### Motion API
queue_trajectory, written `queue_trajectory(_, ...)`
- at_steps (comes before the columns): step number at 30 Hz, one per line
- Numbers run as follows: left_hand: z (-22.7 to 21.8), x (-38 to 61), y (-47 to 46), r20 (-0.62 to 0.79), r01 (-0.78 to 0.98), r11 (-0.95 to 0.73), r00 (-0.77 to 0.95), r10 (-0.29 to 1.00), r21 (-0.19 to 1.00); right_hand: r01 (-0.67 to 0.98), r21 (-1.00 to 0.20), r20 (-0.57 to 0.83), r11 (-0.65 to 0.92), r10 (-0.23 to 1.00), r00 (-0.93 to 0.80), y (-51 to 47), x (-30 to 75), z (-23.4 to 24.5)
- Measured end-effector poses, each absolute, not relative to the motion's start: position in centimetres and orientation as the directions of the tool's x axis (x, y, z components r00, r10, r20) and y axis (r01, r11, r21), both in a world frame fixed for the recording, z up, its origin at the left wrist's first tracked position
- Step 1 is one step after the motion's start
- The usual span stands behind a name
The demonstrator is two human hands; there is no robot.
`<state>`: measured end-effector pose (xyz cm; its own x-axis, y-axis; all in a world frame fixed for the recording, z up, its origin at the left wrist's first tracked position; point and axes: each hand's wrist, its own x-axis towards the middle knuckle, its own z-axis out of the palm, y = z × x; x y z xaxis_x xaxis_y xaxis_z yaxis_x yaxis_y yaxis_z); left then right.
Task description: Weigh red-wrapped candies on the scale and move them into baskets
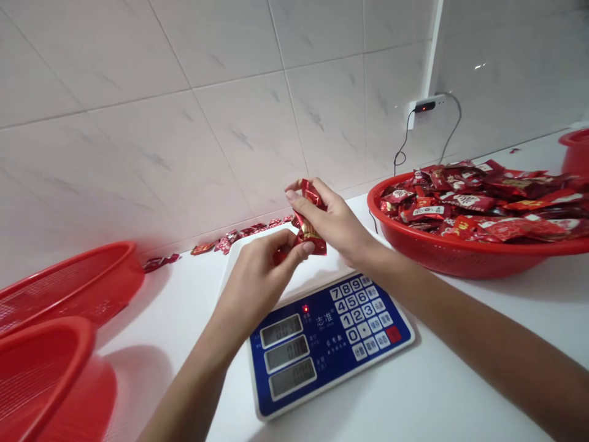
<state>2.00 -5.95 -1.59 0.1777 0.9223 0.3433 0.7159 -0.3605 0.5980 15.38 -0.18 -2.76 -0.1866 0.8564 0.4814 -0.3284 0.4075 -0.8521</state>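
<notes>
Candy (307,232) sits clamped between my left grip (255,285) and right grip (329,221), above the scale (363,313). Red basket (442,261) of candies lies to my right.

One left hand (253,288), one right hand (331,221), one digital scale (331,331), four red plastic baskets (460,261).

Look at that: crinkly, glossy red foil candy wrappers (307,233) gleamed above a smooth plastic weighing scale (368,362), beside a red plastic basket (464,261) and polished ceramic wall tiles (239,135)!
</notes>
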Motion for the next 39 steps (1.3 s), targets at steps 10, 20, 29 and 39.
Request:
queue_trajectory(10, -1.8, 0.6, -4.7, 0.294, 0.783, -0.207, 0.032, 0.955, 0.586, -0.485, -0.866, 0.115, 0.119, 0.993, 0.038, 2.5, 17.6, -2.1)
queue_trajectory(20, 0.4, -0.6, -6.9, 0.556, 0.732, -0.357, -0.035, 0.830, 0.580, -0.184, -0.952, 0.305, 0.245, 0.817, -0.490, -0.5, 18.1, -0.5)
queue_trajectory(29, 0.4, 0.6, -7.7, 0.627, 0.713, -0.493, 0.096, 0.773, 0.498, -0.041, -0.946, 0.261, 0.320, 0.685, -0.680, -2.2, 17.8, -0.3)
queue_trajectory(39, 0.5, 0.9, -8.1, 0.753, 0.745, -0.531, 0.059, 0.655, 0.404, -0.008, -0.962, 0.180, 0.274, 0.611, -0.771, -1.7, 18.1, -0.6)
